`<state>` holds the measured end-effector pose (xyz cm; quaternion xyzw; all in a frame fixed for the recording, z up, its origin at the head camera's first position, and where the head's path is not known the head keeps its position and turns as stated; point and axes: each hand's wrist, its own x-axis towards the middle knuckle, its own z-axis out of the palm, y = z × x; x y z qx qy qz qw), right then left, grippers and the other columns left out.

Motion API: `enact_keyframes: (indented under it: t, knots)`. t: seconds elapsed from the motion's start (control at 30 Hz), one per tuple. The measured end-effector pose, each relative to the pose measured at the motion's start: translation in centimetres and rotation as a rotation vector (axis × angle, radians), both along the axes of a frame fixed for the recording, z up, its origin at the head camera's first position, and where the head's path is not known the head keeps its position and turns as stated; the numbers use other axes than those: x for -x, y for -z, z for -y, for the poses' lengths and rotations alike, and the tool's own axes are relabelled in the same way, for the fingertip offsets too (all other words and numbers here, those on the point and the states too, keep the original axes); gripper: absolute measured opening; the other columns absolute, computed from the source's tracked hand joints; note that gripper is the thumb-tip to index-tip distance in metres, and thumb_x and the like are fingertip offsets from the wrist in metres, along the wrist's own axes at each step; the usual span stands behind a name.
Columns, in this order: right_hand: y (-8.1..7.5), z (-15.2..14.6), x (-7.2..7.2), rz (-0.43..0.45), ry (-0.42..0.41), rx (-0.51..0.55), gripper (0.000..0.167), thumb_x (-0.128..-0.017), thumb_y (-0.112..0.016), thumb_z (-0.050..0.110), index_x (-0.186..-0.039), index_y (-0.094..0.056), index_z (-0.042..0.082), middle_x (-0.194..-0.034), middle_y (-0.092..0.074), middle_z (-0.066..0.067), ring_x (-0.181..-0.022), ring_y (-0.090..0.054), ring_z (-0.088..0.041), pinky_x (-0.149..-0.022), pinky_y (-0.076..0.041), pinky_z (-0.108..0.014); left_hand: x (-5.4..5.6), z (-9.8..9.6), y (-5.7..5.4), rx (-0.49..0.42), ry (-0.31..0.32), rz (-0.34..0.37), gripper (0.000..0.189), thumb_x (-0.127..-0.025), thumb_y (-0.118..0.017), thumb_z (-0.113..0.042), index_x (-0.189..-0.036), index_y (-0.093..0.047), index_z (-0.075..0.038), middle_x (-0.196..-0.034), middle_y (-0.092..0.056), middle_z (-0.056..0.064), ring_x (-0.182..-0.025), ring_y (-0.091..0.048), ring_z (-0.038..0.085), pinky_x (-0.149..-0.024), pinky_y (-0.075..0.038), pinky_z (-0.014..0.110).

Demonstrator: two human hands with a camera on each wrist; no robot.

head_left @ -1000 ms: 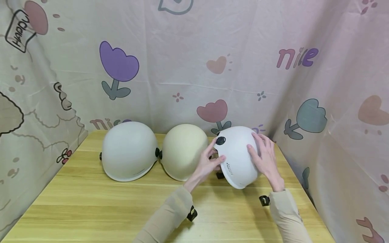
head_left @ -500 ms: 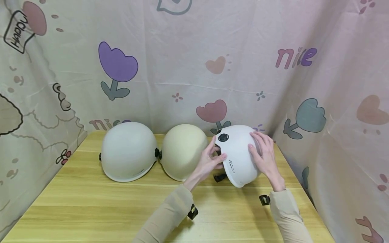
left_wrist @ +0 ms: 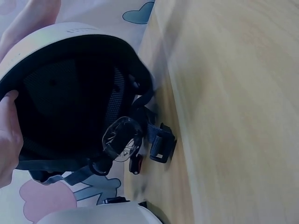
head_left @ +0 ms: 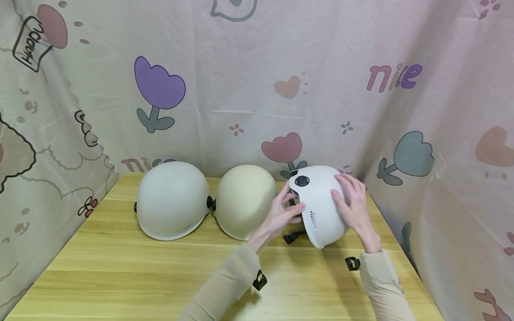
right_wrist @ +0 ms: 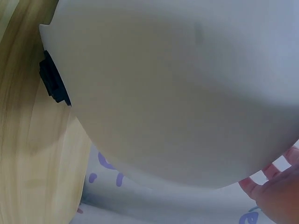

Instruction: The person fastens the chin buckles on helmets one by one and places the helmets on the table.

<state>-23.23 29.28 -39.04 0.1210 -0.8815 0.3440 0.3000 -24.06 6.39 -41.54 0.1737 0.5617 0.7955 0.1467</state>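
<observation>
A white helmet [head_left: 321, 209] is tilted at the right of the table, its opening turned toward the left. My left hand [head_left: 281, 211] grips its rim, thumb on the outer edge. My right hand [head_left: 352, 200] holds the crown side, fingers spread over the shell and thumb in front. In the left wrist view, black lining [left_wrist: 70, 102] shows inside the shell. A black chin strap buckle [left_wrist: 162, 144] hangs out beside a clear, crinkled round piece [left_wrist: 122, 139]. In the right wrist view, the smooth shell [right_wrist: 177, 102] hides much of the right hand. Whether the helmet touches the table cannot be told.
A cream helmet [head_left: 245, 200] stands close to the left of the held one. Beside it is a larger pale grey-white helmet [head_left: 172, 200]; their side knobs nearly touch. All are on a wooden table [head_left: 140, 276], with a printed curtain [head_left: 233, 80] behind and along both sides.
The held helmet has turned slightly, bringing its black side knob and vent holes further into view. Its strap shows more below the rim. Both hands keep their hold; the other helmets stay put.
</observation>
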Motion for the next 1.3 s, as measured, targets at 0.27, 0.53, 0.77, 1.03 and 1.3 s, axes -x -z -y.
enact_keyframes:
  t: [0.27, 0.53, 0.77, 1.03, 1.3]
  knots:
    - [-0.5, -0.1, -0.1, 0.018, 0.001, -0.004, 0.046, -0.094, -0.060, 0.022, -0.138, -0.058, 0.006, -0.149, -0.047, -0.020, -0.136, -0.033, -0.041, -0.105, -0.028, -0.070, 0.1, -0.3, -0.9, -0.003, 0.031, -0.006, 0.091, -0.097, -0.063, -0.004, -0.163, -0.007, -0.032, -0.135, -0.051, 0.022, -0.099, -0.069, 0.016, -0.085, -0.062, 0.044]
    - [-0.8, -0.3, -0.1, 0.026, 0.004, -0.011, 0.045, -0.095, -0.060, 0.021, -0.137, -0.059, 0.006, -0.149, -0.047, -0.020, -0.137, -0.032, -0.041, -0.107, -0.027, -0.068, 0.1, -0.8, -1.1, -0.025, 0.065, 0.010, 0.090, -0.098, -0.062, -0.005, -0.163, -0.006, -0.031, -0.140, -0.051, 0.020, -0.104, -0.069, 0.020, -0.089, -0.060, 0.052]
    - [-1.0, -0.6, -0.4, 0.043, 0.010, -0.005, 0.045, -0.096, -0.059, 0.021, -0.139, -0.057, 0.005, -0.150, -0.046, -0.020, -0.138, -0.031, -0.042, -0.106, -0.026, -0.067, 0.1, -0.7, -0.8, 0.003, 0.086, 0.004, 0.080, -0.102, -0.056, -0.006, -0.163, -0.010, -0.029, -0.148, -0.048, 0.023, -0.112, -0.066, 0.025, -0.093, -0.059, 0.050]
    - [-1.1, -0.8, -0.5, 0.030, -0.007, -0.004, 0.043, -0.099, -0.052, 0.015, -0.140, -0.056, 0.003, -0.150, -0.047, -0.022, -0.137, -0.031, -0.043, -0.108, -0.024, -0.064, 0.3, -0.6, -0.2, 0.074, 0.029, -0.094, 0.071, -0.102, -0.055, -0.007, -0.162, -0.019, -0.017, -0.143, -0.045, 0.030, -0.120, -0.059, 0.034, -0.099, -0.056, 0.049]
    - [-1.0, -1.3, -0.4, 0.033, 0.028, 0.001, 0.042, -0.099, -0.051, 0.016, -0.136, -0.056, -0.003, -0.148, -0.047, -0.026, -0.136, -0.032, -0.045, -0.108, -0.025, -0.063, 0.4, -0.5, 0.3, 0.125, 0.002, -0.110, 0.067, -0.102, -0.056, -0.011, -0.161, -0.025, -0.015, -0.145, -0.046, 0.026, -0.119, -0.059, 0.033, -0.098, -0.058, 0.047]
